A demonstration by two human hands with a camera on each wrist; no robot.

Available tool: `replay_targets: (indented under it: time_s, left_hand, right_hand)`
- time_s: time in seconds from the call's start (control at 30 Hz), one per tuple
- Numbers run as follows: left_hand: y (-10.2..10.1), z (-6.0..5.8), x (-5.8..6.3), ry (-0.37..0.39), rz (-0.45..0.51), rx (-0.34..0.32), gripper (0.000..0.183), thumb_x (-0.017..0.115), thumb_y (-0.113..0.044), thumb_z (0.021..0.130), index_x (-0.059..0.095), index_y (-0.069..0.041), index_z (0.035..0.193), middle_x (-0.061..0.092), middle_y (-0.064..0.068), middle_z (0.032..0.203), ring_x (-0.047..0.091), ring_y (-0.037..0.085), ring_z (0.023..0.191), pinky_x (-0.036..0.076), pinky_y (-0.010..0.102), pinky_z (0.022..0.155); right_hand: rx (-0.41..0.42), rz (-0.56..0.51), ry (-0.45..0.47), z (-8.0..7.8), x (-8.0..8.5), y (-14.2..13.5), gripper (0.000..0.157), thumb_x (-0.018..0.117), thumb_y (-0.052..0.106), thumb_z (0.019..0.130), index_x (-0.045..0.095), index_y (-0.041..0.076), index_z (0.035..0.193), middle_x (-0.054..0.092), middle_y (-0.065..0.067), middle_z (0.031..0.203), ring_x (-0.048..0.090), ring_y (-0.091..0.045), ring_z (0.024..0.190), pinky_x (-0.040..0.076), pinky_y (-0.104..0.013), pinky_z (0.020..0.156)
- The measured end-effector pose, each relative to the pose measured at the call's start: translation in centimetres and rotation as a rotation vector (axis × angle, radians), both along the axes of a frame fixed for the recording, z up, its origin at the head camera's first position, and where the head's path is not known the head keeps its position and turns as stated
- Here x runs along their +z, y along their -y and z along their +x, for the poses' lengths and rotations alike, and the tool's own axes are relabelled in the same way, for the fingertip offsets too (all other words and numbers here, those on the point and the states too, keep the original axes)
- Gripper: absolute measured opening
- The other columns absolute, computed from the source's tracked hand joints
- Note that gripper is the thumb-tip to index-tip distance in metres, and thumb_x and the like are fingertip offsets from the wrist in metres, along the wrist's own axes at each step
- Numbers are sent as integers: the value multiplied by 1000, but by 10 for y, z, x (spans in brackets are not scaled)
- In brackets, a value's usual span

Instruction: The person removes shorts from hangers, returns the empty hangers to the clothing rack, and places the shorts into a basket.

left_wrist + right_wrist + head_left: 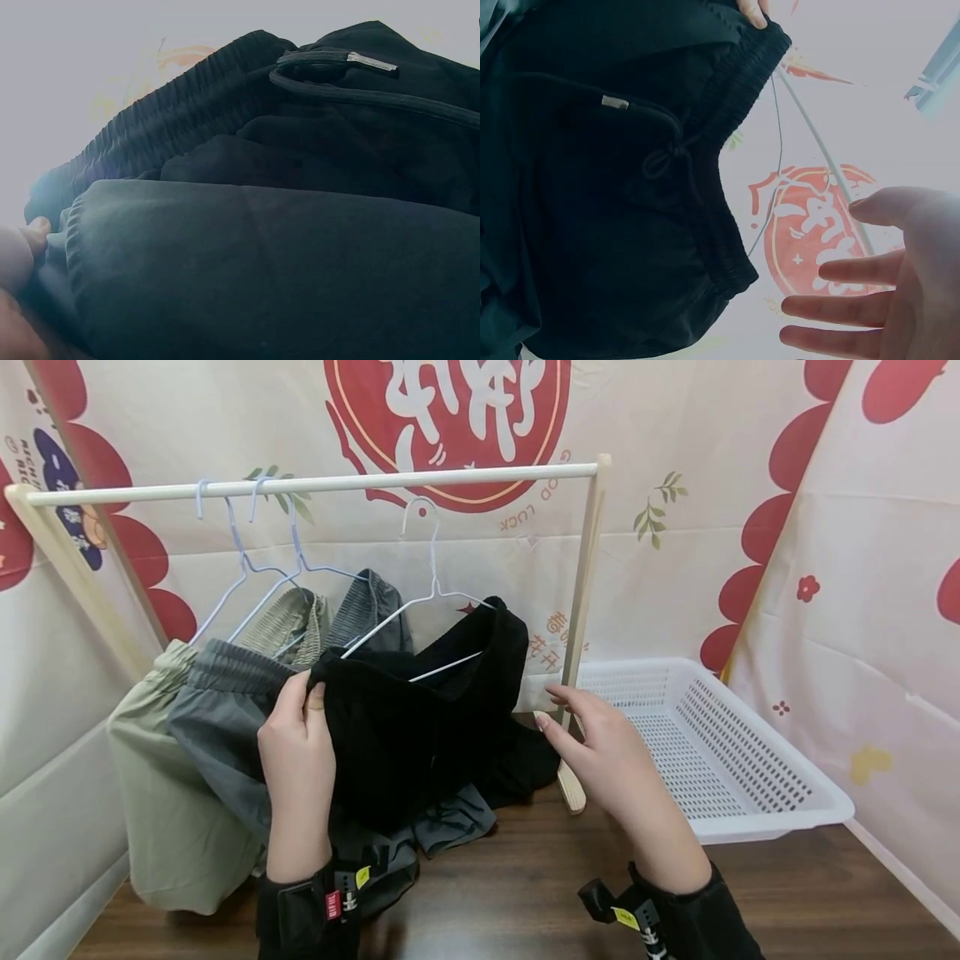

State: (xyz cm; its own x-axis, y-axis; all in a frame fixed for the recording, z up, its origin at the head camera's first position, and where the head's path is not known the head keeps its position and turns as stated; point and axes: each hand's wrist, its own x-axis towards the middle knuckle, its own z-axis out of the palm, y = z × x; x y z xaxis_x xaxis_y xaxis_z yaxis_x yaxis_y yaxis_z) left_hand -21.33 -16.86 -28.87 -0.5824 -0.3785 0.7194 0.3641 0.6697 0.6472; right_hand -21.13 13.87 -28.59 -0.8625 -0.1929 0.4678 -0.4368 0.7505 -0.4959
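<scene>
Black drawstring pants (420, 727) hang from a white hanger (433, 560), whose hook shows just beneath the rod in the head view. My left hand (300, 752) pinches the left end of their elastic waistband between thumb and fingers. To the right of the pants, my right hand (607, 752) is held apart with fingers extended, touching nothing. The right wrist view shows the gathered waistband (739, 97), a tied drawstring (660, 161) and the spread fingers (836, 307). In the left wrist view, the drawstring's metal tip (373, 63) lies over the dark cloth.
A white rod (487, 475) on a wooden stand spans the table. At left, light green pants (172, 793) and grey pants (225, 718) hang on blue hangers (240, 560). A white perforated basket (750, 735) stands at right on the brown table (510, 893). Printed cloth hangs behind.
</scene>
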Motion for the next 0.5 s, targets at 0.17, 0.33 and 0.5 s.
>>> replay_targets:
  time_s: [0.17, 0.33, 0.5]
  left_hand:
    - [3, 3, 0, -10, 1, -42, 32, 50, -30, 102, 66, -6, 116, 67, 12, 109, 59, 29, 84, 44, 45, 78]
    - [7, 3, 1, 0, 4, -104, 31, 50, -27, 103, 66, -4, 116, 66, 14, 107, 55, 27, 85, 42, 42, 77]
    - [12, 2, 2, 17, 3, -149, 31, 49, -28, 103, 65, -4, 116, 64, 13, 105, 52, 24, 84, 39, 39, 76]
  right_hand:
    - [-7, -24, -10, -1, -1, -3, 51, 50, 41, 101, 52, 9, 140, 55, -15, 134, 47, -33, 127, 36, -56, 101]
    - [5, -30, -51, -7, -2, -5, 48, 53, 36, 100, 52, 7, 138, 51, -16, 138, 43, -35, 130, 32, -56, 104]
    - [18, -41, -71, -13, -3, -5, 54, 55, 34, 99, 45, 6, 144, 45, -17, 143, 37, -35, 134, 29, -57, 106]
